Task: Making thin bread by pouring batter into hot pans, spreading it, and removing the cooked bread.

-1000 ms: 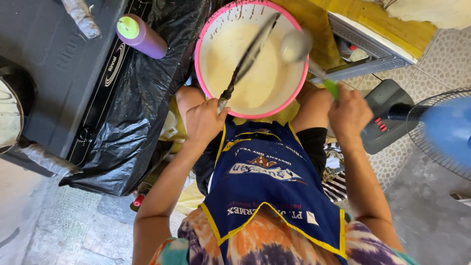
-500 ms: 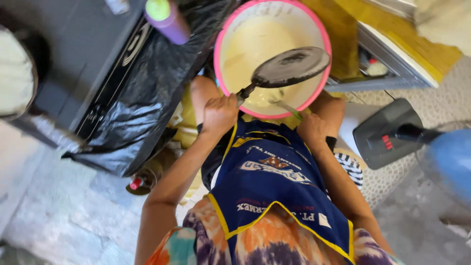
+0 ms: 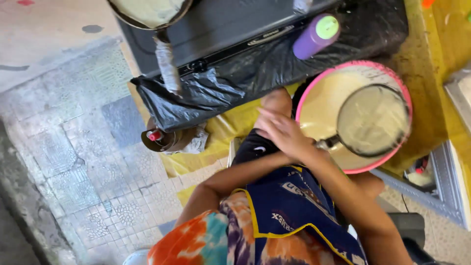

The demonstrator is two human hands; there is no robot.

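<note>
A small round pan (image 3: 373,120), its face coated in pale batter, is held over a pink-rimmed bowl (image 3: 400,88) of the same batter. The bowl sits low in front of the person, just beside a raised knee (image 3: 277,100).

The work in hand looks like coating the pan. To do it well, the pan should probably stay inside the bowl's rim so that drips fall back into the batter and not onto the blue apron (image 3: 294,206) or the yellow sheet (image 3: 221,132). A steady wrist and a slow tilt would likely keep the film thin and even. The handle is short, so the hold wants to be firm near its end.

The thin handle runs from the pan's edge and disappears under the right hand (image 3: 283,131). That hand lies over the handle's end with its fingers (image 3: 267,118) stretched toward the knee. I cannot tell whether its grip is closed around the handle or only resting on it. The left forearm (image 3: 235,174) crosses the lap to the same spot, but the left hand is hidden beneath the right, so its grip cannot be told either.

Behind the bowl, a purple bottle (image 3: 314,39) with a green cap lies against a black plastic bag (image 3: 206,93) draped below a dark stove (image 3: 235,24). A second pan (image 3: 147,10) of batter sits on the stove.
</note>
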